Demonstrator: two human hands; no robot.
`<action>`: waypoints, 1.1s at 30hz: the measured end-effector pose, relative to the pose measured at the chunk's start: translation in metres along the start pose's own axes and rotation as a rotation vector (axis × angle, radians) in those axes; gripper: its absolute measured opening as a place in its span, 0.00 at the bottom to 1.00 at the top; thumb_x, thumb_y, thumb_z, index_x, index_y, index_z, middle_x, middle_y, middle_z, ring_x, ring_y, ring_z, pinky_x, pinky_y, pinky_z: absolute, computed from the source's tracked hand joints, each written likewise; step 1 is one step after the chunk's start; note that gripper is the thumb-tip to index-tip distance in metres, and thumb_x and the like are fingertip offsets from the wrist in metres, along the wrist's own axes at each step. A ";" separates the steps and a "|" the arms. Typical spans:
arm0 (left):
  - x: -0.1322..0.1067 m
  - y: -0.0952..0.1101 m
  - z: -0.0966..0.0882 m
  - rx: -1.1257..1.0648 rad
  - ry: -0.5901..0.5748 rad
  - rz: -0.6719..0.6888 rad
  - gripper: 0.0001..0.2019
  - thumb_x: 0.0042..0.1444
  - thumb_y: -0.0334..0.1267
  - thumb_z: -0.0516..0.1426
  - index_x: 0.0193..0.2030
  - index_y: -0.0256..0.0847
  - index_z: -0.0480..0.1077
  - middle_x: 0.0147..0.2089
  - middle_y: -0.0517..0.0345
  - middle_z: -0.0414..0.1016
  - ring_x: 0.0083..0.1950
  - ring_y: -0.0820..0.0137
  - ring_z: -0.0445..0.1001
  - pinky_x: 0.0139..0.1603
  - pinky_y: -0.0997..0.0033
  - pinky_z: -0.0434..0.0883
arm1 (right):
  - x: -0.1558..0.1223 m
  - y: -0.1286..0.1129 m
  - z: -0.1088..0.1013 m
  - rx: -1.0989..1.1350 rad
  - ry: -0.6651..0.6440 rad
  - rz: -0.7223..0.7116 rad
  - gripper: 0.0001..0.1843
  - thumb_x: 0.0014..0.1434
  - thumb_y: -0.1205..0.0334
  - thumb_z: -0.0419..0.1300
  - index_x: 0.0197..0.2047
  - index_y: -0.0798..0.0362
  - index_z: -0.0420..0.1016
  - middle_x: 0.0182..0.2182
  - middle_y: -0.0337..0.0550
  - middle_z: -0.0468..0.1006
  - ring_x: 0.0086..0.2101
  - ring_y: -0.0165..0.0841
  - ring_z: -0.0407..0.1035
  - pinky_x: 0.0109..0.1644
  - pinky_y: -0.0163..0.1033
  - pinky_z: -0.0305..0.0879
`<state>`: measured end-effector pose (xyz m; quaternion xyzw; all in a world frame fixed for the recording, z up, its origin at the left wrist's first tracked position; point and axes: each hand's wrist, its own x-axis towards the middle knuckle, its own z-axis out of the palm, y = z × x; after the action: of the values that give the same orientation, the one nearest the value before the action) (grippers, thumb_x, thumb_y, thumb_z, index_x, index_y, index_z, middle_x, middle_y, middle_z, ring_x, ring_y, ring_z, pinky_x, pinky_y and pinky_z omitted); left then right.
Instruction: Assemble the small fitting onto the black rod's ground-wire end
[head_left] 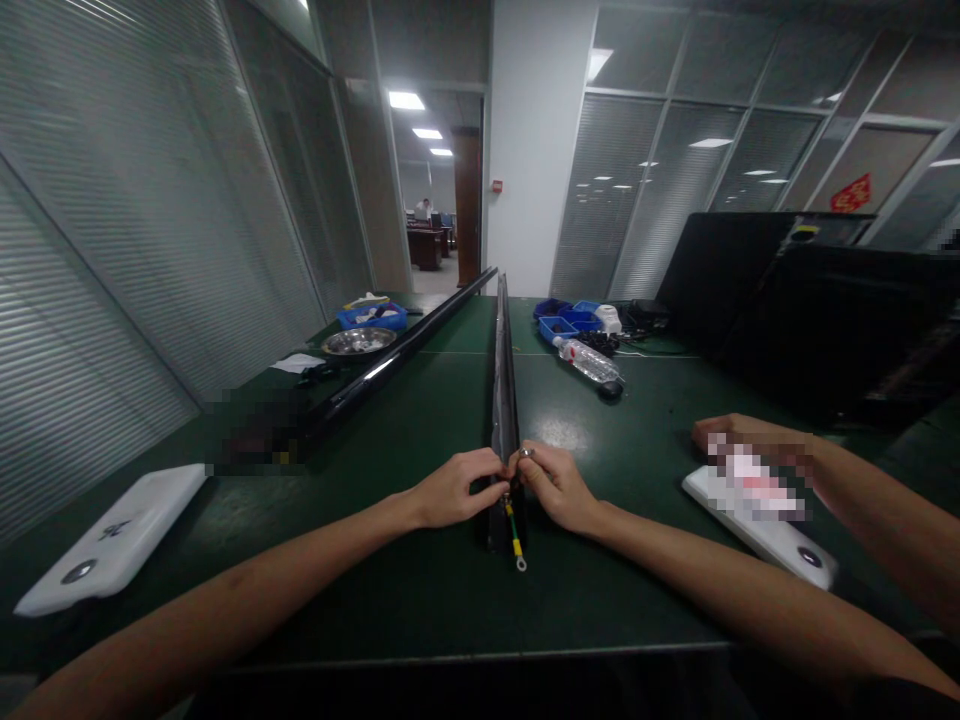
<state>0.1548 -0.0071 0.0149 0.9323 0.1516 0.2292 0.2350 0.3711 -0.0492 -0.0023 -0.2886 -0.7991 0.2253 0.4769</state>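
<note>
- Head view: a long black rail (504, 380) lies on the green table (420, 600). It runs straight away from the person, and its far end shrinks to a thin line near the table's back edge.
- The left hand (454, 490) is at the rail's near end, on its left side. The fingers are curled and pinched against the rail.
- The right hand (555, 488) meets it from the rail's right side, with its fingertips pressed to the rail's top edge. A small shiny bit shows at those fingertips, too small to make out.
- A yellow-green wire (512, 530) hangs out of the rail's near end below the hands and ends in a metal ring (520, 565) lying on the table.
- Left of the rail lies a glossy black tube (405, 350), its near end blurred out. Further left is a white panel (112, 540), and behind that a metal bowl (358, 341).
- Right of the rail, towards the back, are a water bottle (589, 360) on its side and blue trays (562, 322).
- Well right of the rail, another person's hand (731, 432) rests above a white device (787, 545), which is partly blurred out. That person's arm is cut off by the picture edge.
</note>
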 end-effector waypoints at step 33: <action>0.000 -0.001 0.000 0.000 -0.013 0.009 0.10 0.71 0.38 0.50 0.42 0.37 0.69 0.41 0.53 0.72 0.45 0.65 0.71 0.50 0.66 0.69 | 0.002 -0.005 0.000 -0.004 0.011 -0.018 0.20 0.76 0.53 0.47 0.37 0.53 0.74 0.30 0.41 0.72 0.30 0.32 0.67 0.37 0.36 0.65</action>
<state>0.1545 -0.0064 0.0139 0.9345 0.1461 0.2240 0.2350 0.3691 -0.0519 0.0020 -0.2839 -0.7994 0.2177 0.4827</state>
